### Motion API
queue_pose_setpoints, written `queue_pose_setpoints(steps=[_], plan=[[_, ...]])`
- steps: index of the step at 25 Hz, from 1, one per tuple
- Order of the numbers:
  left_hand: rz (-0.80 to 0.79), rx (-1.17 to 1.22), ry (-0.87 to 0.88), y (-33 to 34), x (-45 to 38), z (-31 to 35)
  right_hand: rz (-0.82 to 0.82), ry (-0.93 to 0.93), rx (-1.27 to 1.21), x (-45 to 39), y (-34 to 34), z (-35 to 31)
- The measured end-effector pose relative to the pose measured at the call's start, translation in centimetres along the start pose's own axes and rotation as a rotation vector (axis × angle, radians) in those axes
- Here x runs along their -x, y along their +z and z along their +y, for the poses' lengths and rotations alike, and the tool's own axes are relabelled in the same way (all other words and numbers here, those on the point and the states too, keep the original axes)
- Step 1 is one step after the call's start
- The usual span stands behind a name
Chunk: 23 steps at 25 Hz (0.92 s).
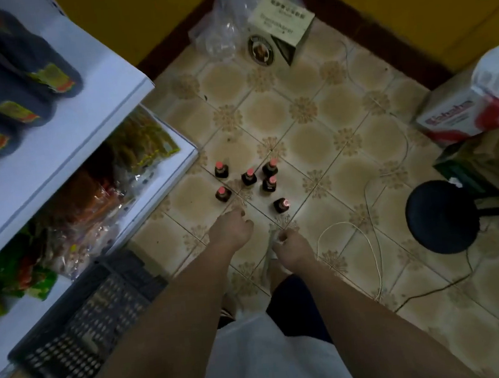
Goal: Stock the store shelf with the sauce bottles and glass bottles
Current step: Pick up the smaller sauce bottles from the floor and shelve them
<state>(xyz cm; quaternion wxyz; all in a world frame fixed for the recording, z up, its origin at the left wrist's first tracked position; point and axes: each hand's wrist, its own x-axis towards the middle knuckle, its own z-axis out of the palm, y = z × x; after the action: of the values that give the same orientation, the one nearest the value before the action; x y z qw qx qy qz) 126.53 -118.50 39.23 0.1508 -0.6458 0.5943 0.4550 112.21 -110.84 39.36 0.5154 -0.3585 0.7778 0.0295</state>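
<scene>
Several small dark bottles with red caps (248,176) stand upright in a loose cluster on the tiled floor (313,140). The nearest one (281,204) stands a little apart at the right. My left hand (231,230) hangs just short of the cluster, fingers loosely curled and holding nothing. My right hand (290,246) is lower and to the right, also loosely curled and holding nothing. The white store shelf (62,127) runs along the left, and its upper board carries dark bottles with yellow-green labels (15,110).
Snack packets (90,198) fill the lower shelf board. A black plastic crate (86,311) sits at the shelf's foot. A black stool (441,216) and stacked cartons (472,112) stand at the right. A box (281,27) and plastic bag lie by the far wall. White cable (371,232) trails across the floor.
</scene>
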Motion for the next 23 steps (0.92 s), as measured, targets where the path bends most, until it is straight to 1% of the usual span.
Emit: queue_pose_setpoints(steps=[3, 7, 9, 11, 13, 17, 18, 20, 23], plan=[[-0.004, 0.137, -0.106, 3.1, -5.5, 0.3, -0.062, 0.038, -0.011, -6.7, -0.9, 1.9], [0.004, 0.224, -0.205, 7.3, -13.4, -2.2, 0.008, 0.149, -0.097, -16.8, -0.6, 4.5], [-0.001, 0.241, -0.259, 10.4, -17.6, -4.7, 0.041, 0.246, -0.234, -21.9, 1.9, 5.7], [-0.03, 0.236, -0.288, 13.5, -22.3, -7.5, 0.088, 0.337, -0.413, -27.0, 5.9, 7.4], [-0.015, 0.275, -0.329, 15.9, -27.4, -10.6, 0.148, 0.381, -0.499, -31.8, 9.8, 8.8], [0.143, 0.377, -0.411, 17.8, -36.2, -14.6, 0.252, 0.391, -0.47, -40.0, 13.4, 12.0], [0.18, 0.394, -0.405, 18.1, -38.1, -15.2, 0.274, 0.375, -0.464, -41.9, 14.0, 12.7], [0.282, 0.462, -0.374, 18.8, -41.4, -16.1, 0.376, 0.324, -0.444, -45.0, 14.8, 14.1], [0.433, 0.594, -0.279, 19.5, -45.9, -17.1, 0.508, 0.21, -0.464, -48.3, 15.7, 15.8]])
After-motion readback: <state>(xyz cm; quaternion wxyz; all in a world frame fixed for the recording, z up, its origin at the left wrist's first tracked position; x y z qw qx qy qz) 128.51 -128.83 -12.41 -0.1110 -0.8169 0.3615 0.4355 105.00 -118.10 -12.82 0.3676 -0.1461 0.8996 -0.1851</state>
